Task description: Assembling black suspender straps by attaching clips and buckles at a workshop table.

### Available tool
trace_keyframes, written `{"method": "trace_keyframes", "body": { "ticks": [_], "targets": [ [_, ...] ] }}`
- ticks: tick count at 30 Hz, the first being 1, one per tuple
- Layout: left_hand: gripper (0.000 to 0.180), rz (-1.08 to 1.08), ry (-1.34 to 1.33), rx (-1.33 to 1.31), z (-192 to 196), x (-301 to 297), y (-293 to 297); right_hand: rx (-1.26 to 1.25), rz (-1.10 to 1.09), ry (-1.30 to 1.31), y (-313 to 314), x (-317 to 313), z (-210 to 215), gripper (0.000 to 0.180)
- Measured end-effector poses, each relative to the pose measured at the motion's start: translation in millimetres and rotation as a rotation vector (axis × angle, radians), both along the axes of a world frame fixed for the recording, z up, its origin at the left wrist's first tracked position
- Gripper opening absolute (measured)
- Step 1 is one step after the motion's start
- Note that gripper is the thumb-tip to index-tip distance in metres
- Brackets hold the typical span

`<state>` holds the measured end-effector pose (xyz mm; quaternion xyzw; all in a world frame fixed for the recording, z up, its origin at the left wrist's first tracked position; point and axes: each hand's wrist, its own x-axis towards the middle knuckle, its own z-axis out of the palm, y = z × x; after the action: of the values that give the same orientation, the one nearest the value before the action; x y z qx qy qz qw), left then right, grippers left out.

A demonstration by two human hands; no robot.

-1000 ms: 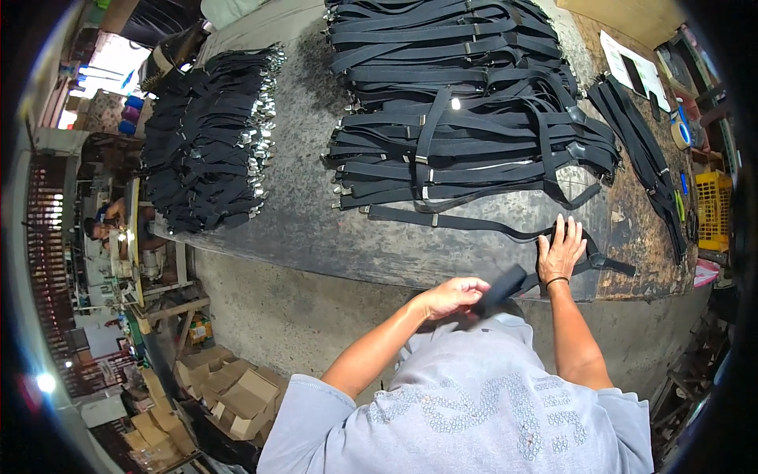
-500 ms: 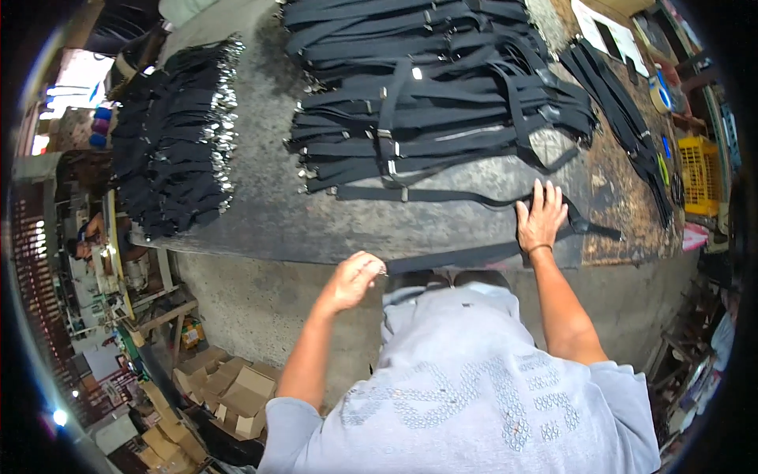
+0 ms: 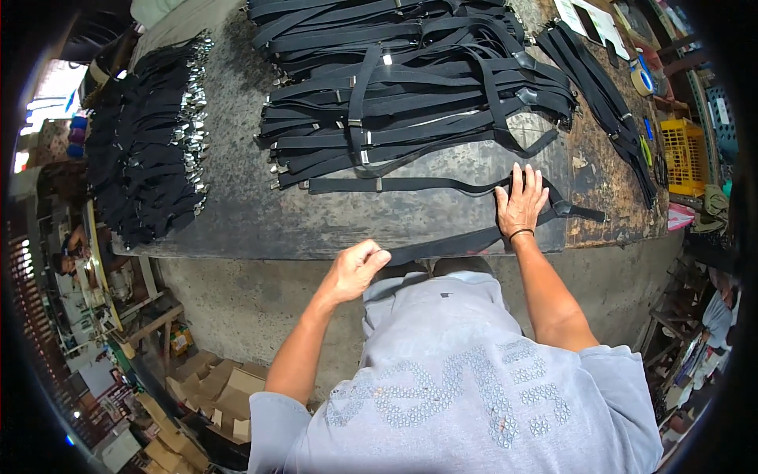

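Note:
A pair of black suspenders (image 3: pixel 450 246) with a Y-shaped joint lies along the near edge of the worktable (image 3: pixel 316 225). My left hand (image 3: pixel 357 271) pinches the end of its near strap, just past the table edge; the fingers hide the tip. Flat on the suspenders near their joint, my right hand (image 3: pixel 521 205) rests with fingers stretched out. The far strap, with metal pieces along it, runs leftward across the table. Just beyond lies a big heap of black suspenders (image 3: pixel 442 99) with metal clips and sliders.
Many short black straps with shiny clips (image 3: pixel 150 142) form a pile at the left. More suspenders (image 3: pixel 604 103) lie at the right, near a tape roll (image 3: pixel 641 81) and a yellow basket (image 3: pixel 684 158). Cardboard boxes (image 3: pixel 237 387) stand on the floor at lower left.
The whole view has shifted slightly, moving the table and piles leftward and up. My left hand still grips the strap end, its thumb now over the tip; my right hand stays flat.

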<state>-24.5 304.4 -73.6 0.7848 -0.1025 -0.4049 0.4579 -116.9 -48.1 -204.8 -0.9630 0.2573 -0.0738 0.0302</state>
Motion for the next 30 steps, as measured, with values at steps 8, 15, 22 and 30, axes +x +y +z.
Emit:
{"method": "trace_keyframes", "body": {
  "ticks": [8, 15, 22, 30],
  "targets": [
    [0.022, -0.085, -0.465, 0.099, 113, 11, 31, 0.046, -0.029, 0.020, 0, 2, 2, 0.068],
    [0.016, 0.259, -0.745, 0.423, 190, 17, 142, 0.072, -0.026, 0.020, -2, 4, 6, 0.070],
    [0.029, 0.071, -0.695, 0.428, -42, 34, 73, 0.048, -0.008, 0.033, -3, 1, 7, 0.072],
    [0.028, -0.045, -0.823, 0.381, -93, 13, -4, 0.234, -0.011, -0.111, -5, -5, 7, 0.083]
  ]
}}
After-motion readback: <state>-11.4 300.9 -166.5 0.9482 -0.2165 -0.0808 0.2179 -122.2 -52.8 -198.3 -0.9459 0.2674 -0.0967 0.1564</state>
